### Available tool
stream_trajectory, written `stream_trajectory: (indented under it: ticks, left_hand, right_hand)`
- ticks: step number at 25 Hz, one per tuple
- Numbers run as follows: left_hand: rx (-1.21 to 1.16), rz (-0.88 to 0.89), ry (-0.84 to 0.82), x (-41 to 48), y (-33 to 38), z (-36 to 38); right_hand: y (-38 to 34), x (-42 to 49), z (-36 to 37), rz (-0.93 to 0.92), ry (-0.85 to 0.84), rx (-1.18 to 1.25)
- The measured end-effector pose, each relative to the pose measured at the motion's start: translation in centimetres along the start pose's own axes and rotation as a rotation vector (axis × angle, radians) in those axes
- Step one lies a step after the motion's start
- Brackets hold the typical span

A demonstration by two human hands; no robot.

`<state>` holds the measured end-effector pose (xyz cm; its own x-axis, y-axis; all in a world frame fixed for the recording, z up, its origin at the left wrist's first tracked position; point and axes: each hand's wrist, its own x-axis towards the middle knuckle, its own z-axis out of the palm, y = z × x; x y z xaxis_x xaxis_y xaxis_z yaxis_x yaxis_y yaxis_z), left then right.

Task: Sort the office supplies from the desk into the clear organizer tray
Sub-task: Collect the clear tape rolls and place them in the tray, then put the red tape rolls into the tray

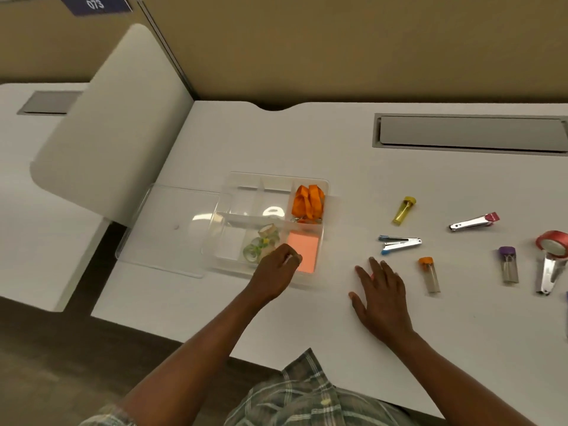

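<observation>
While the left hand point(276, 267) hangs curled over the clear organizer tray point(307, 180), holding what I cannot tell, the right hand point(382, 299) lies flat and spread on the desk point(338, 142), probably due next to pinch up the blue stapler point(399, 243) just beyond.

I count three small capped tubes on the desk point(338, 149): a yellow tube point(404, 210), an orange-capped tube point(430, 275) and a purple-capped tube point(508, 265). There are three small staplers: a blue stapler point(399, 243), a pink-ended stapler point(475, 222) and a silver stapler point(548, 273) at the right edge. I see one red tape roll point(553, 243), one clear organizer tray point(326, 182) and one clear lid point(166, 229). The tray holds one orange lanyard point(308, 200), one pink note pad point(302, 250) and a cluster of small tape rolls point(261, 244) I can't count apart.
</observation>
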<state>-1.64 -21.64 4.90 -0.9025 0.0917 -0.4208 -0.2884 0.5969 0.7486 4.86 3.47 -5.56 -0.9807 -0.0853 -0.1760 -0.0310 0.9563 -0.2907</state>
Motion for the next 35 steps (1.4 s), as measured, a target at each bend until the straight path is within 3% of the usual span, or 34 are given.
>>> stream_trajectory:
  ticks: [5,8,16,23,30,32,35]
  left_hand:
    - [0.34,0.146,0.293,2.9,-3.9,-5.5]
    - [0.464,0.158,0.384,4.0,-6.1,-7.7]
    - [0.513,0.376,0.288,5.8,-7.1,-7.4]
    - [0.584,0.463,0.342,5.9,-7.1,-6.5]
    - [0.475,0.458,0.541,5.0,-4.4,-3.8]
    - [0.389,0.542,0.517,4.4,-2.1,-1.9]
    - [0.183,0.587,0.344,2.6,1.7,2.3]
  right_hand:
    - [-0.3,0.2,0.5,0.023,0.063,-0.029]
    - [-0.3,0.4,0.7,0.036,0.069,-0.034]
    - [-0.4,0.2,0.8,0.046,0.078,-0.055]
    - [-0.6,0.2,0.5,0.035,0.103,-0.02]
    - [-0.5,0.3,-1.8,0.046,0.121,0.216]
    - [-1.4,0.3,-3.0,0.086,0.194,0.413]
    - [-3.3,0.6,-5.2,0.175,0.286,0.676]
